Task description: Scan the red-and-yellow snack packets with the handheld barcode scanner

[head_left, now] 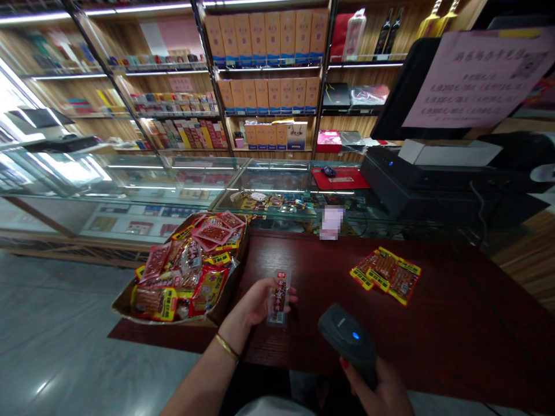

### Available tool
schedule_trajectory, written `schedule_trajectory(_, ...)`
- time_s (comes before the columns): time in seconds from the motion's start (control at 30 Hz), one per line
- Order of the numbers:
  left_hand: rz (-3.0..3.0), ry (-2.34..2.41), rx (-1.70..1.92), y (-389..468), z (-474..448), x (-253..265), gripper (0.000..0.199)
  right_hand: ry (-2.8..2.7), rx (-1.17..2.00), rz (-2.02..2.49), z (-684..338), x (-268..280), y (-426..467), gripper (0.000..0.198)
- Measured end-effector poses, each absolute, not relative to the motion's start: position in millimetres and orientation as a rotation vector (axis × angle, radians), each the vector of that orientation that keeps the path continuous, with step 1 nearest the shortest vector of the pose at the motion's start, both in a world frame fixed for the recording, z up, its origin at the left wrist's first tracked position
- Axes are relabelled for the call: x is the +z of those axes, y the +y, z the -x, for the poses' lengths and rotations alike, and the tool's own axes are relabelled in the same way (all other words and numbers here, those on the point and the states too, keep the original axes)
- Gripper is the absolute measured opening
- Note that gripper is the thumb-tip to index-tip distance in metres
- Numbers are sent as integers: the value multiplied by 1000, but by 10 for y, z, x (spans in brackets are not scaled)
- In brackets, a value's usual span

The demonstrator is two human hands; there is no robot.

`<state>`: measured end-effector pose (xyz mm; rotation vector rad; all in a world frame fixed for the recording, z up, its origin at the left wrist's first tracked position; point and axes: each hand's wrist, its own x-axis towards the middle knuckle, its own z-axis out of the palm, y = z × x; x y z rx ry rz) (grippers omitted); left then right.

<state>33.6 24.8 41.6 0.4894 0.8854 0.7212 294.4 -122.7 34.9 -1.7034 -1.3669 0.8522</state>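
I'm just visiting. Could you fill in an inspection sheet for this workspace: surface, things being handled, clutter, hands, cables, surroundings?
Surface: dark reddish-brown tabletop.
Things handled: clear-edged packet; dark handheld scanner, blue light lit.
Clutter: box heaped with packets at left; yellow-edged packets, overlapping, at right.
Hands: left hand holds the clear-edged packet; right hand grips the scanner.
Cables: thin cable hanging at the black equipment, right.
Surroundings: glass display counter; stocked shelves behind.

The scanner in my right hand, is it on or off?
On, it seems: a blue light glows on top of the scanner.
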Motion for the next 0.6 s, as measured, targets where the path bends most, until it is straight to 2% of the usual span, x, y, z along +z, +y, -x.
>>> schedule_trajectory(0.07, -494, 885, 765, 254, -348, 394, 20, -1412, 898, 1683, -2969, 321, -1228, 52)
schedule_trajectory(0.2, -510, 907, 882, 266, -373, 370, 31, -1505, 959, 1634, -2980, 288, -1228, 38)
schedule_trajectory(0.37, -551, 985, 892, 265, -375, 362, 45, -1557, 998, 1591, -2906, 335, -1230, 40)
schedule_trajectory(0.6, -588, 1046, 819, 298, -362, 315, 46, -1637, 1068, 1593, -2979, 275, -1269, 43)
